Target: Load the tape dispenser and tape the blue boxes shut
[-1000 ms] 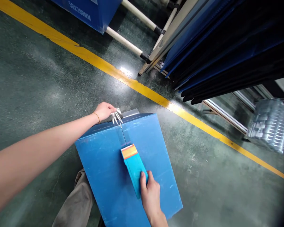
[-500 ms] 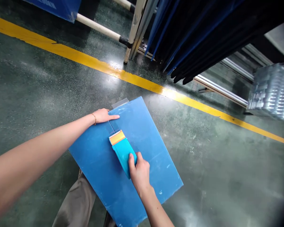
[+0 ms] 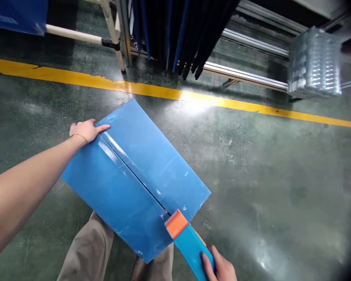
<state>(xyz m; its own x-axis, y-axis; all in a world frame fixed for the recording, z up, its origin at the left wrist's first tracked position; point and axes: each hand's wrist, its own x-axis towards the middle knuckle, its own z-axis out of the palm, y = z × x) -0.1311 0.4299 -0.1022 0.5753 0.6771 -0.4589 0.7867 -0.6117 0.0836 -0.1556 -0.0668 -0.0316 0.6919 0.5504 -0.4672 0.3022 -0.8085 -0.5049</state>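
A blue box (image 3: 119, 195) lies below me, tilted in view, a dark seam running lengthwise across its top. Clear tape (image 3: 128, 163) covers the seam from the far left edge towards the near right edge. Wrapped round a teal tape dispenser (image 3: 190, 248) with an orange front, my right hand (image 3: 220, 265) is at the bottom, the dispenser's front at the box's near right edge. My left hand (image 3: 86, 130) rests on the far left edge, its index finger stretched out over the top and the other fingers partly hidden.
Yellow line (image 3: 158, 91) crosses the green floor. Beyond it stand a metal-framed rack (image 3: 245, 74) with hanging dark and blue sheets, a wrapped clear stack (image 3: 314, 64) and a blue panel (image 3: 17, 15). My trousered legs (image 3: 87, 249) are beneath the box.
My right hand has moved the dispenser down and right along the seam, and tape now lies behind it. The view has shifted and turned, so box and left hand appear further left.
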